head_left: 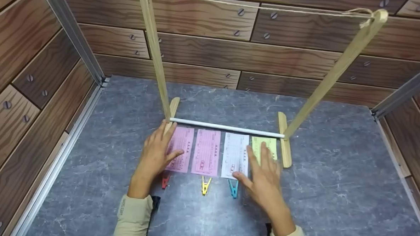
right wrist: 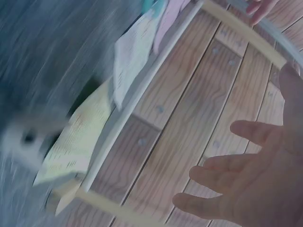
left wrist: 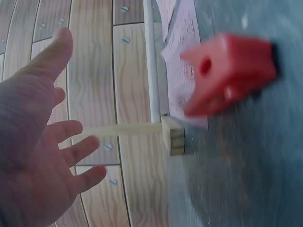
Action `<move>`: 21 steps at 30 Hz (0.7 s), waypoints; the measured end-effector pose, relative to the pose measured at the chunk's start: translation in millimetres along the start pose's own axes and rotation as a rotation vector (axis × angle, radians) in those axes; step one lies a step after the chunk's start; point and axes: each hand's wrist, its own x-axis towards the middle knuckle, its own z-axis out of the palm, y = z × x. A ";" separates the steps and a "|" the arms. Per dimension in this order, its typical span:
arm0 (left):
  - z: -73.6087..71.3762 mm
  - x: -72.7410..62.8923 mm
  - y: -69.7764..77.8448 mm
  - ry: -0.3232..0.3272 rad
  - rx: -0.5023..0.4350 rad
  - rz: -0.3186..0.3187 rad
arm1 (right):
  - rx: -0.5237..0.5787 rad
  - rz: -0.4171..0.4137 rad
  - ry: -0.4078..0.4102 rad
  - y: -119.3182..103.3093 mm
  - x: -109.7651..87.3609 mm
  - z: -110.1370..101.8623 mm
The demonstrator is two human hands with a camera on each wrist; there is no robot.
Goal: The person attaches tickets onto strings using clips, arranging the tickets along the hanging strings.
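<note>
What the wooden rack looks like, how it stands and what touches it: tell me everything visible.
The rack stands upright on the grey tabletop. Two pale posts that look wooden rise from bar-shaped feet, joined low down by a white rod just behind four paper slips. A thin string runs between the tops, knotted at the right one with loose ends. The left hand overlaps the left foot in the head view; whether it touches is unclear.
</note>
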 end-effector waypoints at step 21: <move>-6.2 -12.0 -35.7 -0.027 -0.081 -0.103 | 0.133 -0.071 0.095 -160.9 -1.2 107.7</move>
